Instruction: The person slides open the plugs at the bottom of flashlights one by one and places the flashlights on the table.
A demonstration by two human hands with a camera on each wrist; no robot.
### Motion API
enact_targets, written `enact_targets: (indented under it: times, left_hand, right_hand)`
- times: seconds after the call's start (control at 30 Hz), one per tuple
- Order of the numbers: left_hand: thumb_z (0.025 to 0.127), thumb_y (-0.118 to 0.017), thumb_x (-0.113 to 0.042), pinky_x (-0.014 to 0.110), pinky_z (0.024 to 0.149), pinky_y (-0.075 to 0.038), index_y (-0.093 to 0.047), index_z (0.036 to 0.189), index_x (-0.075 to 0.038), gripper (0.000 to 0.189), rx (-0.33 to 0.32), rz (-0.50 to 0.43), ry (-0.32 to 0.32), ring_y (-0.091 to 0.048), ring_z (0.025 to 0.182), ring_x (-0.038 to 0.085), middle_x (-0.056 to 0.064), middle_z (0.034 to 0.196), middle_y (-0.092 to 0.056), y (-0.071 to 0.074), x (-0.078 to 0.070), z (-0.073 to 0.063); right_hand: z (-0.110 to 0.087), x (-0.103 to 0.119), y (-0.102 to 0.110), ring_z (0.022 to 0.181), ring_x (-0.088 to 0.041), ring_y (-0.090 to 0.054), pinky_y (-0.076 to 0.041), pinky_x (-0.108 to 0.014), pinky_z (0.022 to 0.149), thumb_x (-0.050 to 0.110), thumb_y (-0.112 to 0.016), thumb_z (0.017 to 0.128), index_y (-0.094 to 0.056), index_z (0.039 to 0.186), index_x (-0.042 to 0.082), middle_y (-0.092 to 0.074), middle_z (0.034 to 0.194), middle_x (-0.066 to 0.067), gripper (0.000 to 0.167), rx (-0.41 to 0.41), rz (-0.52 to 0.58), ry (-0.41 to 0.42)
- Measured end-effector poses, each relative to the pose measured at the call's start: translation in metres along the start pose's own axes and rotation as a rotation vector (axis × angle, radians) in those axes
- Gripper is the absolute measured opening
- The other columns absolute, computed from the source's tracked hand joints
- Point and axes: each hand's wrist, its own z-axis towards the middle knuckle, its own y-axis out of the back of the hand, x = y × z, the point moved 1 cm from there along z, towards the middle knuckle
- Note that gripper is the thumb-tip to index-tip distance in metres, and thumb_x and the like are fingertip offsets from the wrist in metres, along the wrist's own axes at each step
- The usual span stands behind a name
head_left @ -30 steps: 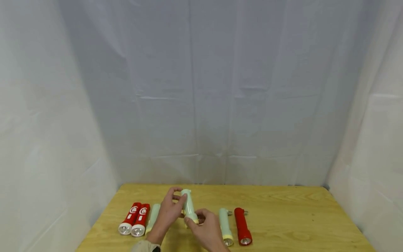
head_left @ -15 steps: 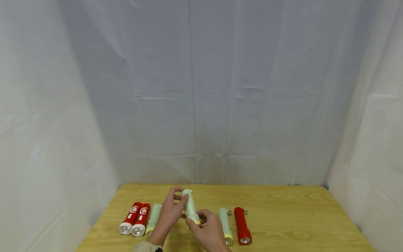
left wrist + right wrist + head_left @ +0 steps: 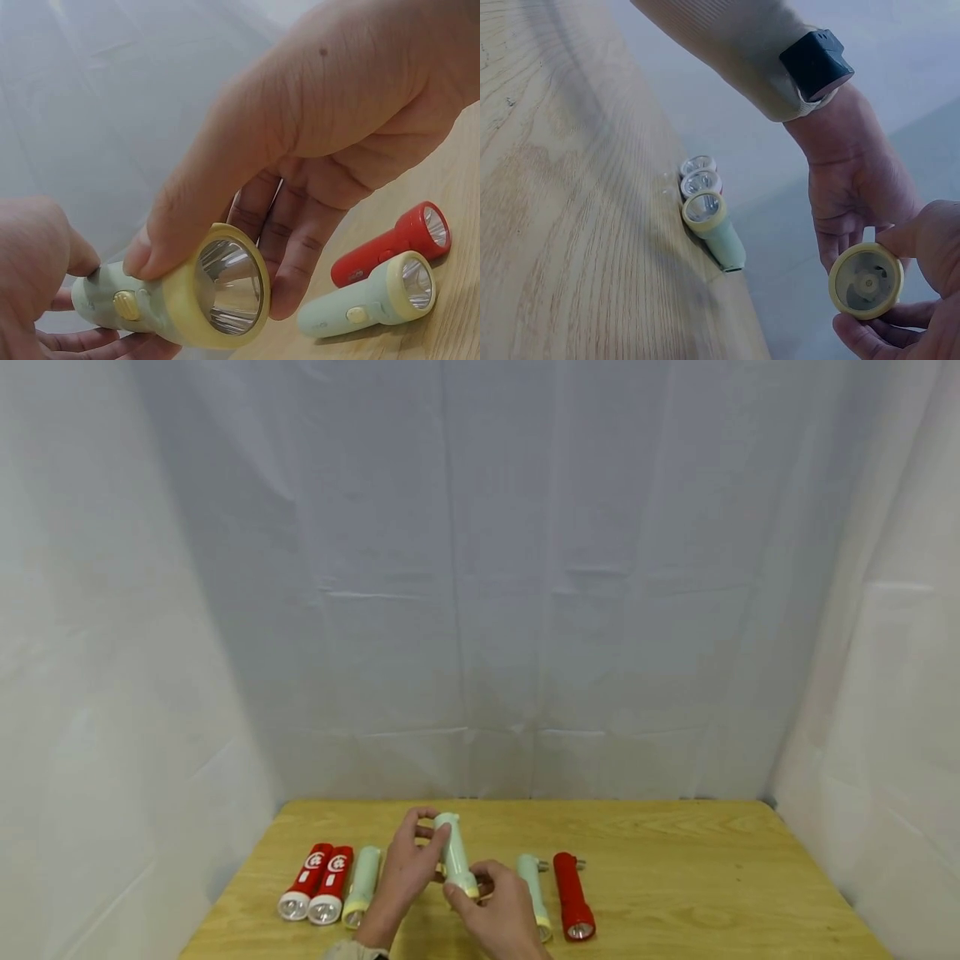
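Observation:
Between my two hands is a pale green flashlight (image 3: 456,853) with a yellow head ring, held above the table. My left hand (image 3: 408,860) grips the tail end of its body, thumb along the near side. My right hand (image 3: 498,906) pinches the yellow head between thumb and fingers. In the left wrist view, the lens and yellow slide switch (image 3: 127,305) face the camera. Seen from the right wrist, the round lens (image 3: 865,282) points at the camera. Another green flashlight (image 3: 363,885) lies just left of my left forearm.
Two red flashlights (image 3: 330,885) with white heads lie side by side at the left of the wooden table (image 3: 675,877). Right of my right hand lie a green flashlight (image 3: 529,885) and a red flashlight (image 3: 573,893), prongs showing at their tails. White sheeting (image 3: 495,610) surrounds the table.
The held flashlight and both hands have shifted very slightly right. The hold has not changed. The head view has shifted slightly.

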Motion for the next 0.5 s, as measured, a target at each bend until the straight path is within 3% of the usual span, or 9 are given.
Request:
enact_targets:
  times: [0.5]
  left_hand:
    - [0.104, -0.058, -0.026, 0.039, 0.058, -0.060, -0.050, 0.133, -0.005, 0.038, -0.002, -0.015, -0.042, -0.064, 0.074, 0.019, 0.022, 0.111, -0.060, -0.0015, -0.0026, -0.0041]
  right_hand:
    - [-0.0028, -0.0023, 0.0014, 0.077, -0.012, -0.063, -0.052, -0.024, 0.058, 0.034, -0.082, 0.085, -0.070, 0.104, 0.007, -0.069, 0.089, -0.003, 0.035, -0.011, -0.005, 0.034]
